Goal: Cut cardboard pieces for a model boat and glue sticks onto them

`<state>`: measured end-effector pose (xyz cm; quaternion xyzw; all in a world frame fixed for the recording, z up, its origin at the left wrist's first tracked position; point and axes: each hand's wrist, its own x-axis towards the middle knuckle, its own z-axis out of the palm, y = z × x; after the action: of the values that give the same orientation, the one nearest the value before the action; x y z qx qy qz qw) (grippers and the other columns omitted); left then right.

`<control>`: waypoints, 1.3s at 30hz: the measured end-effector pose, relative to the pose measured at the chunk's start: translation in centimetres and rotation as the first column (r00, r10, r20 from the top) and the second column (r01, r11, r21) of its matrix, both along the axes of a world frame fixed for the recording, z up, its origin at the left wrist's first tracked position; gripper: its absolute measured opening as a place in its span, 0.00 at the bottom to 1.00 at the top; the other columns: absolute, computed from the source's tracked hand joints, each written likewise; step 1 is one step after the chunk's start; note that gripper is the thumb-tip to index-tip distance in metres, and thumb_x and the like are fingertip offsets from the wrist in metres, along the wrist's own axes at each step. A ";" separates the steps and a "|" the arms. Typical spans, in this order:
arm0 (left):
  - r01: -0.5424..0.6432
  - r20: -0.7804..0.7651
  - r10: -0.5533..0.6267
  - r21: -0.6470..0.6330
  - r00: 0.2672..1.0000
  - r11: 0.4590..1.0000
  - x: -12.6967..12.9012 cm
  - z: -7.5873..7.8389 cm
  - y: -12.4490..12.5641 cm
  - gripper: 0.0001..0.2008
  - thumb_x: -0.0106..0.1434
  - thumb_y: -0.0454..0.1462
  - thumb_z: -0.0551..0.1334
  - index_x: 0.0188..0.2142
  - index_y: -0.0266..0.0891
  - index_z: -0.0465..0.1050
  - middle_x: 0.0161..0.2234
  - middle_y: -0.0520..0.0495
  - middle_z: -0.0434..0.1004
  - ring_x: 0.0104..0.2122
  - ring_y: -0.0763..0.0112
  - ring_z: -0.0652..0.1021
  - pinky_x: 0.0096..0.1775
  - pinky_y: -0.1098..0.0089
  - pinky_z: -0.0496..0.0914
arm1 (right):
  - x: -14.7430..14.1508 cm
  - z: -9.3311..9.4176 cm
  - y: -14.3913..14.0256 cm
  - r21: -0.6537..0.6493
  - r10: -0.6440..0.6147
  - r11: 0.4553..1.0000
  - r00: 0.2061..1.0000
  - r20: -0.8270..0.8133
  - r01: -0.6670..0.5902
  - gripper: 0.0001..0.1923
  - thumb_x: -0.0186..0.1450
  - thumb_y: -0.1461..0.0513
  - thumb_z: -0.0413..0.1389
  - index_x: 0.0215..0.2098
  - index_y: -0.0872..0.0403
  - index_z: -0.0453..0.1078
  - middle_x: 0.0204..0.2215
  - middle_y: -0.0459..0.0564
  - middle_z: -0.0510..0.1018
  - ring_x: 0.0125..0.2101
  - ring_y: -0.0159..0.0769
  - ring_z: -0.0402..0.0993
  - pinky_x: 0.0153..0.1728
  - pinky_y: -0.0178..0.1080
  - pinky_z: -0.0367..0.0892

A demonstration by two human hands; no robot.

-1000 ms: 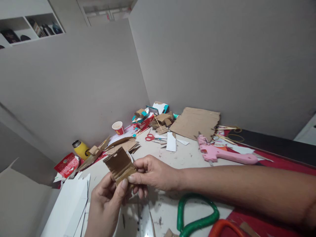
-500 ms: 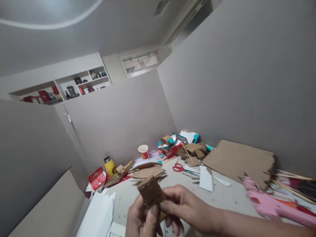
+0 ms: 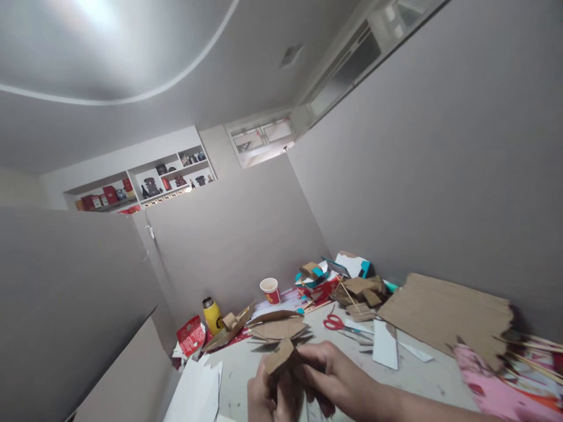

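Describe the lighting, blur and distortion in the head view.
Head view: a bright ceiling glow washes out the top left; the pink glue gun smears at the right edge; walls lean and bow; both hands holding the cardboard piece sit dim.

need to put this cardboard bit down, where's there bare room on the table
Bare tabletop lies just beyond the hands, bordered by white sheets, cardboard scraps and a white strip. A smaller gap sits right of that strip, before the pink tool. The far end is crowded: scissors, cup, bottle, boxes.
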<state>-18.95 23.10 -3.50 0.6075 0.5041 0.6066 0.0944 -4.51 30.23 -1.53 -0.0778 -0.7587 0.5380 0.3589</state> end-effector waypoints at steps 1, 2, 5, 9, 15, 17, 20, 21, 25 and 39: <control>0.003 0.007 -0.004 0.006 1.000 1.000 0.2 0.6 0.2 0.22 0.59 0.53 0.58 0.36 0.38 0.78 0.20 0.46 0.73 0.17 0.70 0.70 0.18 0.73 0.65 | -0.3 0.3 0.2 -0.006 -0.009 1.000 1.000 -0.014 0.009 0.22 0.61 0.46 0.56 0.27 0.57 0.65 0.16 0.42 0.66 0.11 0.21 0.59 0.11 0.25 0.54; 0.009 0.018 -0.009 0.011 1.000 1.000 0.4 1.4 0.3 0.22 0.59 0.53 0.58 0.37 0.38 0.78 0.20 0.46 0.73 0.17 0.71 0.69 0.18 0.73 0.64 | -0.5 0.7 0.4 -0.008 -0.019 1.000 1.000 -0.022 0.019 0.22 0.60 0.45 0.56 0.27 0.57 0.65 0.15 0.41 0.66 0.11 0.21 0.58 0.11 0.25 0.54; 0.042 0.094 -0.041 -0.011 0.995 0.999 1.0 4.1 -0.1 0.19 0.58 0.52 0.60 0.35 0.38 0.76 0.19 0.50 0.69 0.16 0.73 0.66 0.19 0.73 0.62 | -0.8 3.1 0.5 -0.038 -0.007 0.999 1.000 0.006 0.007 0.24 0.58 0.44 0.56 0.27 0.57 0.64 0.13 0.40 0.66 0.10 0.23 0.60 0.10 0.25 0.55; 0.117 0.187 -0.099 -0.089 0.977 0.989 1.5 7.2 -2.5 0.15 0.59 0.49 0.61 0.34 0.38 0.71 0.17 0.56 0.63 0.16 0.77 0.63 0.18 0.76 0.59 | -0.2 6.2 -0.7 -0.109 0.059 0.993 0.997 0.049 -0.054 0.26 0.52 0.42 0.59 0.27 0.57 0.65 0.15 0.42 0.71 0.10 0.24 0.63 0.11 0.28 0.59; 0.142 0.191 -0.112 -0.148 0.975 0.979 3.1 7.9 -8.1 0.13 0.59 0.45 0.62 0.37 0.38 0.70 0.15 0.57 0.65 0.16 0.78 0.63 0.18 0.78 0.58 | 1.7 7.1 -5.5 -0.120 0.146 0.983 0.988 0.047 -0.140 0.23 0.54 0.45 0.60 0.29 0.58 0.67 0.16 0.42 0.72 0.11 0.24 0.63 0.12 0.28 0.59; 0.076 0.195 -0.053 -0.114 0.979 0.991 3.9 7.1 -9.5 0.11 0.60 0.43 0.62 0.35 0.38 0.70 0.15 0.58 0.64 0.16 0.79 0.62 0.19 0.78 0.57 | 2.1 6.4 -6.9 -0.108 0.139 0.985 0.990 0.027 -0.135 0.23 0.55 0.46 0.60 0.29 0.58 0.67 0.15 0.40 0.71 0.11 0.23 0.64 0.12 0.27 0.60; 0.012 0.249 0.011 -0.091 0.968 0.996 5.0 5.4 -10.6 0.11 0.59 0.43 0.63 0.35 0.38 0.70 0.17 0.58 0.65 0.18 0.80 0.64 0.21 0.79 0.60 | 2.4 4.8 -7.8 -0.115 0.126 0.986 0.992 0.014 -0.124 0.22 0.56 0.46 0.59 0.29 0.57 0.67 0.14 0.39 0.69 0.12 0.23 0.64 0.12 0.27 0.60; 0.008 0.272 0.020 -0.100 0.962 0.995 5.2 4.8 -10.7 0.11 0.58 0.43 0.64 0.36 0.38 0.71 0.17 0.58 0.65 0.18 0.80 0.64 0.21 0.80 0.59 | 2.4 4.2 -7.9 -0.125 0.131 0.984 0.991 0.024 -0.128 0.22 0.56 0.46 0.59 0.28 0.57 0.66 0.15 0.39 0.69 0.12 0.23 0.64 0.12 0.27 0.60; 0.095 0.397 -0.002 -0.215 0.918 0.972 5.4 3.0 -11.0 0.16 0.55 0.45 0.65 0.37 0.36 0.71 0.15 0.56 0.67 0.15 0.78 0.66 0.18 0.77 0.62 | 2.8 2.0 -7.7 -0.179 0.198 0.968 0.975 0.105 -0.177 0.21 0.57 0.47 0.58 0.27 0.58 0.66 0.16 0.42 0.72 0.11 0.23 0.64 0.12 0.28 0.60; 0.304 0.737 -0.011 -0.266 0.676 0.915 4.6 4.1 -10.2 0.11 0.55 0.37 0.65 0.37 0.34 0.70 0.25 0.48 0.79 0.20 0.71 0.78 0.25 0.72 0.74 | 6.1 3.0 -7.9 0.035 -0.098 0.995 0.980 0.175 0.094 0.25 0.63 0.56 0.52 0.56 0.53 0.54 0.22 0.41 0.73 0.16 0.27 0.68 0.17 0.30 0.65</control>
<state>-14.38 12.95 0.55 0.3328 0.4746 0.6797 0.4495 1.64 22.34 1.43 -0.1568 -0.7899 0.5009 0.3170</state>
